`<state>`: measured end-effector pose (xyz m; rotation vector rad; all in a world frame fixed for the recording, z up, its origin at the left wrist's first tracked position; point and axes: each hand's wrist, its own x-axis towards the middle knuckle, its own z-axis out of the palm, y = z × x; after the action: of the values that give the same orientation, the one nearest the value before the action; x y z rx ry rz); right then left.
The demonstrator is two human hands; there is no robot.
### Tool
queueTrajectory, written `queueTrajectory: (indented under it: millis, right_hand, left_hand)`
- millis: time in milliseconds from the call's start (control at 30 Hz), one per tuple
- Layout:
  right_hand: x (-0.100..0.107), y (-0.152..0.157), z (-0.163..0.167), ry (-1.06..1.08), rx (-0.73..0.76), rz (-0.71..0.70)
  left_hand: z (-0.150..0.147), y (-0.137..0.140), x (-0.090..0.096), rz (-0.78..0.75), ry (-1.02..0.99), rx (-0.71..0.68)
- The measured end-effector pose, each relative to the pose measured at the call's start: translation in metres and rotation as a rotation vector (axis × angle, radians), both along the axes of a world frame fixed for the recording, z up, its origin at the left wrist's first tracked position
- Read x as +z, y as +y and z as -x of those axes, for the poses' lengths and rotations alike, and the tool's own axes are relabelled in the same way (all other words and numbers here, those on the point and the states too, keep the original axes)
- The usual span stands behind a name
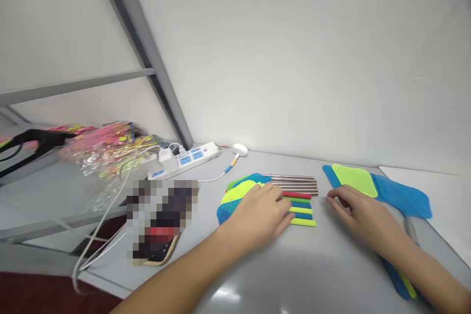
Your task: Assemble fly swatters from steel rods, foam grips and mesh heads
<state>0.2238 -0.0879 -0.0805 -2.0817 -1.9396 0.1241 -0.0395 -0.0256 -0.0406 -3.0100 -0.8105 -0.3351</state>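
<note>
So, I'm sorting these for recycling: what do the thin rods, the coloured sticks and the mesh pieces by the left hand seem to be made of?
Thin rods: probably metal, smooth and shiny, from the bright streaks along them.
Coloured sticks: likely smooth plastic, from their even, solid colour.
Mesh pieces: perhaps matt plastic, from the fine holes and bright colour; netted fabric stays possible.

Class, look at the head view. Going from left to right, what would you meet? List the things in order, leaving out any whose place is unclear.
Black object → power strip → yellow-and-blue mesh → left hand → coloured rod ends → right hand.
</note>
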Motion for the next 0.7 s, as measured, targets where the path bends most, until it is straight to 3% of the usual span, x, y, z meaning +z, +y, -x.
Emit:
queueTrajectory:
  millis: [233,367,533,700]
  right_hand:
    - [0.015,0.045,0.023,-0.107,0.099,0.047]
    - [0.028,0.083,0.041,-0.038,0.193,0.041]
    - [0.023,0.122,0.049,-0.020,0.316,0.134]
    - [0.018,0.136,0.049,-0.018,0.381,0.172]
  left_hand:
    - [-0.001,-0.008,-0.004,0.079,0.177,-0.034]
    - [-0.001,-0.007,-0.005,0.096,0.209,-0.056]
    - [-0.003,-0.007,-0.018,0.062,0.182,-0.089]
    - [-0.003,-0.011,-0.026,0.012,0.137,-0.146]
